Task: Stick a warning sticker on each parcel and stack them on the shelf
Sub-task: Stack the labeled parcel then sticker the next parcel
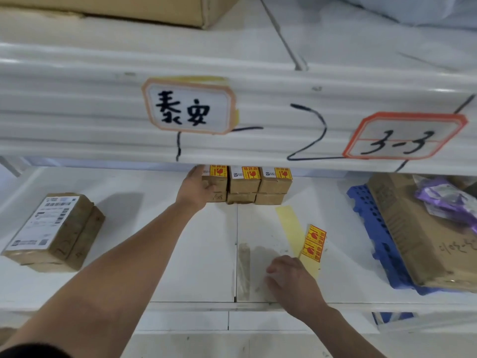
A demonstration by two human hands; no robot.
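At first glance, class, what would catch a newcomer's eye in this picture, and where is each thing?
The big handwritten label on the upper shelf's white front edge stands out first. Below it, at the back, sit stacked brown parcels with yellow-and-red warning stickers, the left hand gripping the leftmost parcel. Nearer, the right hand is next to a strip of spare stickers.

Upper beam (258, 120) low over parcel stack (245, 187) — gap toward left parcels (54, 231).

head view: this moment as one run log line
left hand grips top-left parcel of back stack | right hand at sticker strip, grip unclear | left-side parcels: top one lacks warning sticker
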